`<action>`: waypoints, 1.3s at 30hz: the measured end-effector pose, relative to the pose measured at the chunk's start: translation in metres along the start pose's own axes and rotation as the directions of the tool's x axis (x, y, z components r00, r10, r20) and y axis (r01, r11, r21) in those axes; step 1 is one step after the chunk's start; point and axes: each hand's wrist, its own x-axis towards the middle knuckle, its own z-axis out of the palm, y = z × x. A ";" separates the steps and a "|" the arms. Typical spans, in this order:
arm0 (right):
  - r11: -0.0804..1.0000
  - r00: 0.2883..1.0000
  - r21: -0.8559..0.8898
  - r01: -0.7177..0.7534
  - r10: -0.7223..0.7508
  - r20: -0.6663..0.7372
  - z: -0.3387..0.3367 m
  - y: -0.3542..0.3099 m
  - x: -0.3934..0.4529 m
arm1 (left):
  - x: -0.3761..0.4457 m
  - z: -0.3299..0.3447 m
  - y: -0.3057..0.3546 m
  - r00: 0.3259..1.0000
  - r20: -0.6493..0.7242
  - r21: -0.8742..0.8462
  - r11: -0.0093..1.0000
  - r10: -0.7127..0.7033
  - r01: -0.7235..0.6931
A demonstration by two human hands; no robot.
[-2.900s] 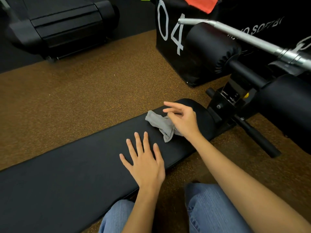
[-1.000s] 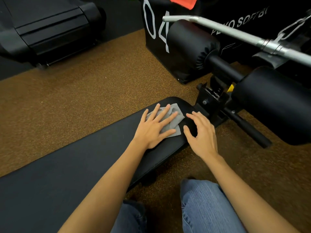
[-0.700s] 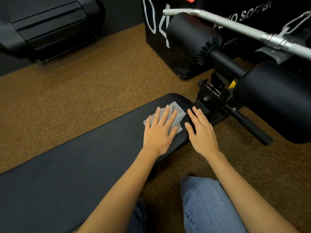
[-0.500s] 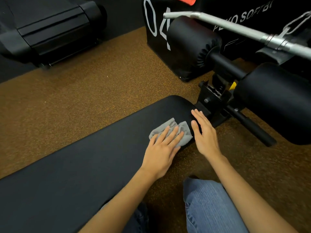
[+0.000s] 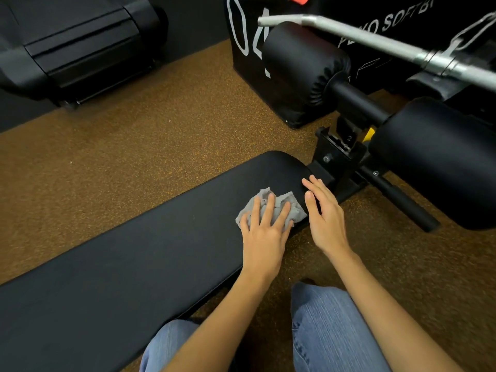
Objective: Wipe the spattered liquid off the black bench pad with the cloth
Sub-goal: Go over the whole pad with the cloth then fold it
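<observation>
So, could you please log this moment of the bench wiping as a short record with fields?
setting: gym floor, head view looking down
bench pad: black, runs from lower left up to its rounded end by the frame
cloth: grey, crumpled, lying on the pad near that rounded end
left hand: flat on the cloth, fingers straight and spread, pressing it to the pad
right hand: fingers straight, resting at the pad's near edge beside the cloth
spatter: none clearly visible on the pad
nearby: two roller pads, metal bar
</observation>
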 end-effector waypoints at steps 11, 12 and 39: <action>0.989 0.998 0.136 -0.053 0.057 -0.029 0.002 0.001 0.000 | 0.141 0.005 -0.039 0.991 0.070 -0.150 0.983 0.114 -0.103; 0.989 0.998 0.138 -0.054 0.058 -0.029 0.002 0.001 0.000 | 0.151 0.004 -0.041 0.995 0.073 -0.153 0.987 0.069 -0.057; 0.774 0.952 -0.563 0.289 -0.172 0.253 0.008 -0.009 -0.007 | -0.010 -0.015 -0.038 0.996 0.083 0.025 0.999 0.031 -0.033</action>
